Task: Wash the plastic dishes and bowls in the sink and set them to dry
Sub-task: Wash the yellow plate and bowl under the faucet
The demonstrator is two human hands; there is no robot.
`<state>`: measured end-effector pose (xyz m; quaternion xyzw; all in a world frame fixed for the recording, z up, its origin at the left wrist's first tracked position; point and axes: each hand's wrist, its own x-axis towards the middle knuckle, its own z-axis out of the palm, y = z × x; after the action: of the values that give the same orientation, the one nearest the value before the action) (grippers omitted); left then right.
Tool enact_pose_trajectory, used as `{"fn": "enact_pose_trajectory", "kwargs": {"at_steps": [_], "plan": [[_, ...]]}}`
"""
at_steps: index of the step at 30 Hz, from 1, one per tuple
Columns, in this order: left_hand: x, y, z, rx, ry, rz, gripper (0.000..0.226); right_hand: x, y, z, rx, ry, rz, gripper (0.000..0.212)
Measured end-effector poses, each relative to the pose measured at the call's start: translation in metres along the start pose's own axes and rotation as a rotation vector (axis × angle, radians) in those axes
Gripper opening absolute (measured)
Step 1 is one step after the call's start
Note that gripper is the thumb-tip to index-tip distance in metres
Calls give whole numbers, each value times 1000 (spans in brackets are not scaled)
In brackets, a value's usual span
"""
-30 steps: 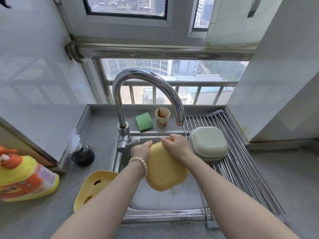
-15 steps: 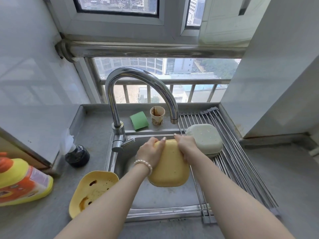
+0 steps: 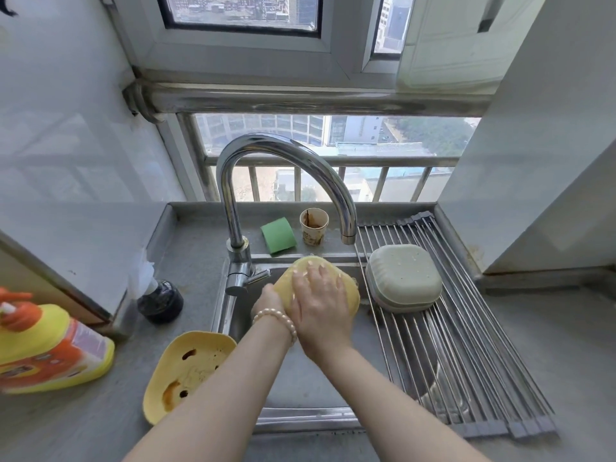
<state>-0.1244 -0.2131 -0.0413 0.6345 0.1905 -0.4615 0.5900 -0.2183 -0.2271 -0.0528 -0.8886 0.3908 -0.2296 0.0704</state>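
A stained yellow plastic plate (image 3: 186,371) waits on the desk. Over the steel sink (image 3: 300,388), the left hand (image 3: 266,300) grips a yellow plastic bowl (image 3: 348,288); the flat right hand (image 3: 321,300) rubs it. Rinse thoroughly under the curved chrome tap (image 3: 283,168).

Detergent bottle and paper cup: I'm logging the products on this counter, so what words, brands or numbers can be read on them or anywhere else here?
Nothing can be read.
Detergent bottle: orange label with print, too blurred to read.
Paper cup: brown pattern, no legible words.
Wall, top left: dark marks cut off by the frame edge, unreadable.
Yellow bowl, yellow dish, green-grey bowl, green sponge: no text shows.
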Motion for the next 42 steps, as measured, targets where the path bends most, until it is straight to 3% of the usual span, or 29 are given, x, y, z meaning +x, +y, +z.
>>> {"fn": "enact_pose_trajectory", "kwargs": {"at_steps": [3, 5, 9, 13, 17, 19, 23, 25, 27, 30, 31, 32, 35, 37, 42], "plan": [[16, -3, -7, -74, -39, -79, 33, -22, 28, 6, 56, 147, -237, 40], [23, -8, -8, -97, -56, -135, 29, -20, 41, 2, 177, 182, -183, 42], [2, -9, -8, -170, -51, -182, 27, 3, 30, -14, 635, 41, 328, 58], [-4, -13, -13, -146, -87, -92, 22, 28, 32, -21, 832, -53, 865, 29], [4, -11, -20, 67, -83, 28, 23, 37, 52, -17, 1033, -209, 1182, 28], [3, -10, -25, 212, -135, 19, 31, 43, 54, -20, 995, -207, 1120, 30], [3, -9, -39, 278, -456, -314, 32, 49, 52, -26, 858, -153, 632, 47], [5, -6, -46, 201, -561, -383, 24, 48, 48, -25, 875, -191, 509, 48], [11, -9, -51, 196, -580, -361, 19, 54, 44, -22, 833, -319, 430, 37], [14, -19, -56, 369, -447, -199, 17, 66, 34, -19, 419, -709, 204, 19], [13, -22, -56, 440, -374, -124, 16, 69, 28, -19, 280, -780, 117, 6], [15, -23, -55, 499, -308, -55, 17, 71, 22, -18, 173, -818, 48, 11], [20, -24, -52, 715, -136, 159, 23, 79, 0, -13, -1, -818, -45, 41], [23, -25, -51, 879, -96, 251, 26, 83, -12, -7, -68, -774, -90, 41], [27, -25, -51, 959, -89, 303, 37, 90, -31, 5, -162, -794, -113, 55]]}}
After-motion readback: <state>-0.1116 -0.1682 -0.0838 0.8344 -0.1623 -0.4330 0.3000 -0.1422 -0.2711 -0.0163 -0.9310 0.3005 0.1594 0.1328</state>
